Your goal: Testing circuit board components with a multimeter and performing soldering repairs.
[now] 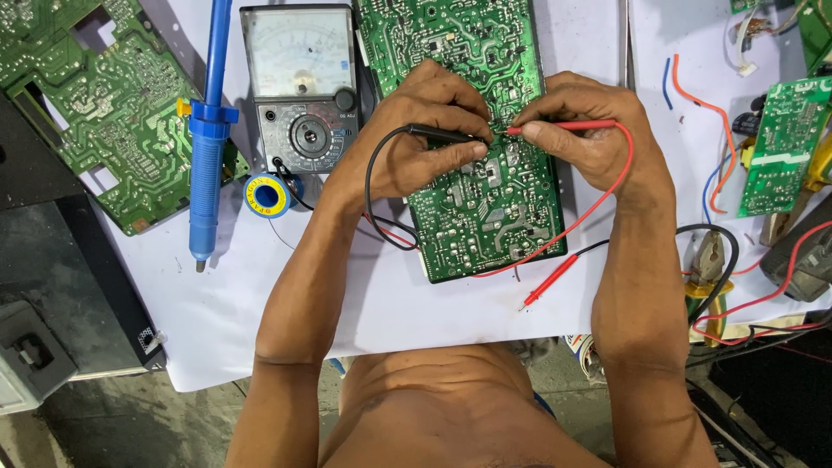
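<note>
Probing the big green circuit board (485, 208), which lies lengthwise away from me on the white sheet (260, 321), analog meter (302, 87) just to its left. My left hand (425, 143) pinches the black probe (451, 134), my right hand (581, 130) pinches the red probe (563, 126). Both tips point inward, nearly meeting mid-board.

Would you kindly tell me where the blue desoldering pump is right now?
The blue desoldering pump lies upright on the white sheet at upper left, between a green circuit board and the analog multimeter.
</note>
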